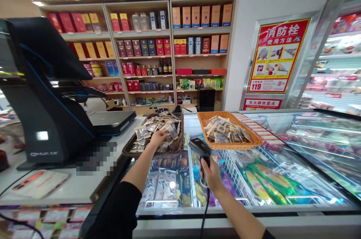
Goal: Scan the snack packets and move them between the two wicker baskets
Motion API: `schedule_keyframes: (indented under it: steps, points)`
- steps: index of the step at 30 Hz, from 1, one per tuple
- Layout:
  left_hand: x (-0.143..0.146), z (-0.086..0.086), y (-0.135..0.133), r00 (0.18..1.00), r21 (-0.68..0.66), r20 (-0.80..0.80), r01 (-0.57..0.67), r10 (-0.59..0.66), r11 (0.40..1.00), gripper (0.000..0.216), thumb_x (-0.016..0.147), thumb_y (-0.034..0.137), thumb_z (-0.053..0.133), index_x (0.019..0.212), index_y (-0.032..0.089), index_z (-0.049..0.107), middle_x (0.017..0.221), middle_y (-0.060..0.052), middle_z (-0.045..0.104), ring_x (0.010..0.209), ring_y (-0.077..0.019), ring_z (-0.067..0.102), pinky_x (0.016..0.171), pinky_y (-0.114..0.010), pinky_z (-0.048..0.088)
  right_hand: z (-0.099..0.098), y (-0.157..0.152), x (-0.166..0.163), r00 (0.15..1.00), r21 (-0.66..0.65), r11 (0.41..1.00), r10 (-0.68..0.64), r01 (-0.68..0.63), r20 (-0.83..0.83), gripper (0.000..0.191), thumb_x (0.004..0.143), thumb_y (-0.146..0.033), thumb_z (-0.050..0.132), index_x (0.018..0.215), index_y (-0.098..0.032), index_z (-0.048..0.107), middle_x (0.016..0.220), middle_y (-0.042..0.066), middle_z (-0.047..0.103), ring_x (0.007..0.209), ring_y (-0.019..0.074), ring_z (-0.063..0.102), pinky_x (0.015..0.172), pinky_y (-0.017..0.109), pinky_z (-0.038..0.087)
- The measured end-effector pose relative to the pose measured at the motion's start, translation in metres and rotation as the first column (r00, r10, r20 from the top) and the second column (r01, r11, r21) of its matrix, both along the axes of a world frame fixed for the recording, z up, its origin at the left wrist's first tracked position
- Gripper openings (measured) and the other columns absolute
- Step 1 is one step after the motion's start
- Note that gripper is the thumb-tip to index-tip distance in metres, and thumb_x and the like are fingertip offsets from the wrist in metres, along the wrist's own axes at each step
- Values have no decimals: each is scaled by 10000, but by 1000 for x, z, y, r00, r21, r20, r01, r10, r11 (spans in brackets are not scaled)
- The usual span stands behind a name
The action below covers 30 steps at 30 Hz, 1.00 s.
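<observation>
Two baskets of packets, one scanner: spills and snags the main risks

Small wrapped packet [171,130] lies at the right side of the pile in the dark basket [181,145], left hand [159,139] on it. Left fingers touch it; cannot tell if they pinch it or just rest. Right hand [212,175] has its fingers wrapped round the grip of a black scanner [199,146], held above the freezer glass, between the baskets.

Risks: packets look slick and loosely heaped, so lifting one could drag others over the rim. A poor edge hold could let it slip. Shiny, creased wrapping could throw off a scanner reading. Cord [208,205] hangs past the freezer's near edge; could snag there. Scanner could knock the orange basket [239,146], being just beside it.

Containers: dark basket, heaped; orange basket, similar-looking packets. Chest freezer [242,210] below: wire baskets, bagged goods, green corn bags [256,184]. Desk [81,190] on the left carries a terminal [45,118]. Boxes fill shelves [143,56] behind.
</observation>
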<state>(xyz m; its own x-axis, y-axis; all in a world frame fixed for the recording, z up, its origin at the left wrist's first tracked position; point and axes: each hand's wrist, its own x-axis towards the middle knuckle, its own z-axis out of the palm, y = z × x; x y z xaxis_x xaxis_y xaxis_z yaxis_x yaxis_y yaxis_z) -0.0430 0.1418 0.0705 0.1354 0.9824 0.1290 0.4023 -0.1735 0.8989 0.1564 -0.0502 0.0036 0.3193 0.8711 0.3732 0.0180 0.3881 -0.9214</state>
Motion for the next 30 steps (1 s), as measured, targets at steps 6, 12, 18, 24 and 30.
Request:
schedule_keyframes:
  steps: [6, 12, 18, 24, 30]
  points:
    - [-3, 4, 0, 990, 51, 143, 13, -21, 999, 419, 515, 524, 717, 667, 148, 613, 488, 38, 514, 505, -117, 540, 513, -222, 449, 5, -2, -8, 981, 68, 997, 29, -43, 191, 168, 771, -327, 597, 821, -168, 617, 488, -37, 526, 392, 114, 454, 379, 203, 339]
    - [-2, 0, 4, 982, 70, 169, 69, -80, 995, 407, 519, 514, 714, 658, 143, 622, 499, 35, 513, 477, -94, 499, 515, -220, 440, 10, -3, -10, 984, 46, 999, 19, -28, 175, 177, 766, -335, 599, 800, -163, 629, 495, -29, 533, 402, 113, 447, 386, 202, 329]
    - [-4, 1, 1, 990, 121, 119, 62, -77, 991, 378, 569, 512, 687, 661, 151, 629, 459, 46, 461, 454, -91, 454, 476, -209, 383, 5, 0, -17, 998, 50, 997, -55, 53, 39, 267, 771, -437, 574, 734, -173, 565, 423, -63, 465, 314, 86, 383, 328, 192, 276]
    - [11, 17, -1, 995, 287, -20, 101, -99, 953, 349, 665, 491, 609, 727, 153, 669, 512, 24, 534, 501, -113, 491, 499, -215, 379, 6, 4, 10, 885, 93, 975, -140, 201, -444, 327, 793, -515, 528, 796, -195, 459, 569, -48, 530, 360, 82, 452, 350, 198, 357]
    - [147, 36, -20, 957, 365, 3, 268, -289, 891, 385, 760, 432, 540, 990, 155, 677, 933, -70, 689, 832, -193, 619, 730, -274, 464, 13, 10, 32, 667, 65, 881, -304, 469, -680, 329, 794, -529, 508, 798, -216, 404, 578, -62, 498, 383, 85, 449, 375, 212, 389]
